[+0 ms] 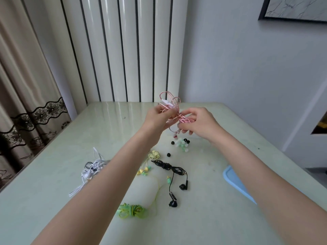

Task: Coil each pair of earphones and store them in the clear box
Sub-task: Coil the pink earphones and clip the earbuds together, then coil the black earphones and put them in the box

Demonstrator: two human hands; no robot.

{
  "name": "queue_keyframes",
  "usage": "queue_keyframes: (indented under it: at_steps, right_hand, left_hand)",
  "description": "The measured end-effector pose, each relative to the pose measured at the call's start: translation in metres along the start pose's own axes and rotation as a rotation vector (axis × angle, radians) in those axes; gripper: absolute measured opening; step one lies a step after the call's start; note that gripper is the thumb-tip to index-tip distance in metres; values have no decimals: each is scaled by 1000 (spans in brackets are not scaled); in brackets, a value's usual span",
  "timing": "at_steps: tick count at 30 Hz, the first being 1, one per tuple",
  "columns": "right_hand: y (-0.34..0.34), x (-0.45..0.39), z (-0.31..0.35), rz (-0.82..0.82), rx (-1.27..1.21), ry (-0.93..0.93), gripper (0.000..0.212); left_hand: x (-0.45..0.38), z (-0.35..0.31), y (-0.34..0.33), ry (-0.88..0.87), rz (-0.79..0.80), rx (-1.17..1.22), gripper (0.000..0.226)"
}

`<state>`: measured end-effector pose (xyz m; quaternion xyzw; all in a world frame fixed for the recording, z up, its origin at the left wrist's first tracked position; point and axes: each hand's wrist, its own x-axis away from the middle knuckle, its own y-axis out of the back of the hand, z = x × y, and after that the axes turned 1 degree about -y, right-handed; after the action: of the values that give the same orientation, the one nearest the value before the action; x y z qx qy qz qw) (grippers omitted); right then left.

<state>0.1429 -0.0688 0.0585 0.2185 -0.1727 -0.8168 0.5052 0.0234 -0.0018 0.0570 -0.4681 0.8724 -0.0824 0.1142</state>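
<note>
**Winding the pink pair, most of the pile still waiting**

Head view: holding the pink earphones (174, 113) up above the far half of the table (53, 200), between both hands. Pinching the bundle's near-left side with the left hand (158, 119), fingers curled onto the cord; gripping the other side with the right hand (198, 122), fingers bent round the strands where they bunch at a tight waist. Standing loops fanning up and away from that waist, a smaller loop and an earbud drooping below it, so running the bundle's long axis roughly up-and-down with a slight lean to the left, not yet a neat flat coil.

Judging progress as early to middle: showing no clear box anywhere in this view, so nothing visibly stored. Lying on the table nearer the camera, already bunched: the green earphones (131, 211) in a wrapped bundle with a tail trailing away, the yellow earphones (154, 155) knotted small with buds loose beside them, the black earphones (169, 167) tied at the middle but with both buds sprawling toward the camera. Sitting loose and tangled at the left, partly behind the left forearm: the white earphones (90, 171). Scattering near the far middle: small ear tips (182, 144). Peeking in at the right edge: a blue lid (237, 184), purpose uncertain.
</note>
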Motion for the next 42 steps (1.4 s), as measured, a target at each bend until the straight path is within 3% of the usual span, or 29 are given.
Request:
queue_keyframes:
  at_steps: [5, 10, 15, 19, 22, 27, 30, 35, 38, 42]
  right_hand:
    - [26, -53, 8, -211, 8, 66, 21]
    - [41, -102, 16, -227, -67, 27, 20]
    - [31, -129, -14, -218, -10, -61, 22]
    - [14, -128, -55, -151, 219, -172, 29]
    - [14, -121, -66, -50, 536, -144, 40]
    - [13, -81, -57, -92, 502, 118, 22]
    - [-8, -41, -59, 140, 360, 148, 13]
    - [-47, -13, -70, 399, 514, 236, 19]
    - [-52, -10, -74, 387, 548, 265, 18]
    - [-38, -7, -76, 222, 372, 155, 14]
  left_hand:
    - [-20, 4, 15, 37, -18, -111, 26]
    - [-23, 22, 42, 38, -38, -365, 12]
    - [-21, 38, 60, 31, 95, -819, 11]
    - [-14, 46, 63, -11, 212, -938, 16]
    - [-8, 50, 63, -38, 256, -990, 19]
    - [4, 51, 62, -48, 289, -1077, 22]
    - [13, 50, 58, -107, 344, -1132, 20]
    - [32, 50, 37, -235, 612, -1202, 25]
    - [39, 56, 30, -252, 769, -1192, 35]
    - [47, 58, 23, -269, 824, -1098, 30]
